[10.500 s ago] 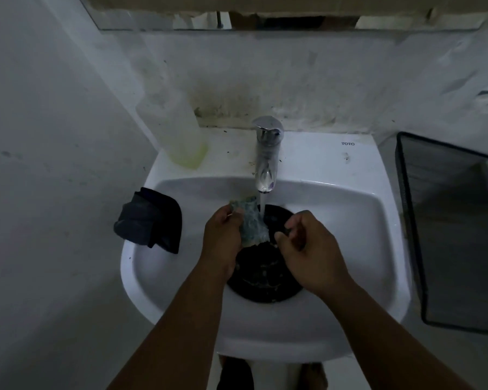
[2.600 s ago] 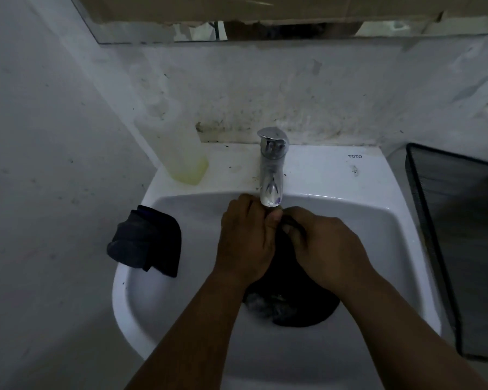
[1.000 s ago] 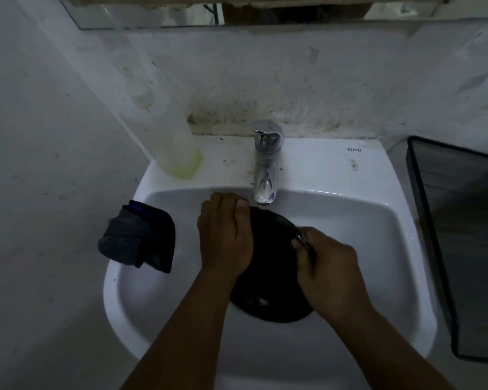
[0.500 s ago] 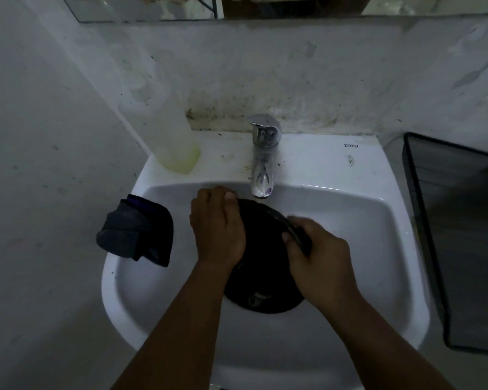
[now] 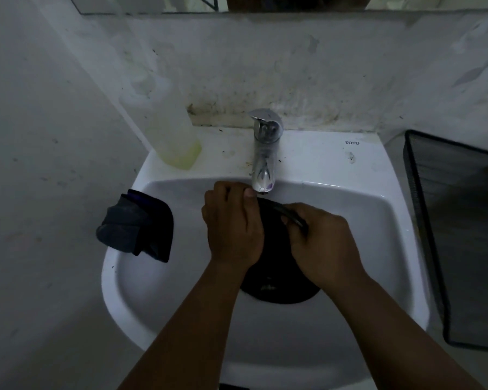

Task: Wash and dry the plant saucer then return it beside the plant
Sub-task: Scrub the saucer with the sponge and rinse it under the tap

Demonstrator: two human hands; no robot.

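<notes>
Still washing: my right hand (image 5: 324, 243) grips the saucer's (image 5: 279, 288) rim in the sink (image 5: 350, 220), left hand (image 5: 234, 226) closed on it; drying with the cloth (image 5: 135, 226) and returning remain

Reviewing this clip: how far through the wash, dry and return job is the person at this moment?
Nothing looks finished. In hand: washing, with the black saucer in the basin below the faucet, the right hand gripping its rim and the left hand pressed on it. Left: drying, perhaps with the dark cloth on the rim, and returning it; no plant is in view.
</notes>
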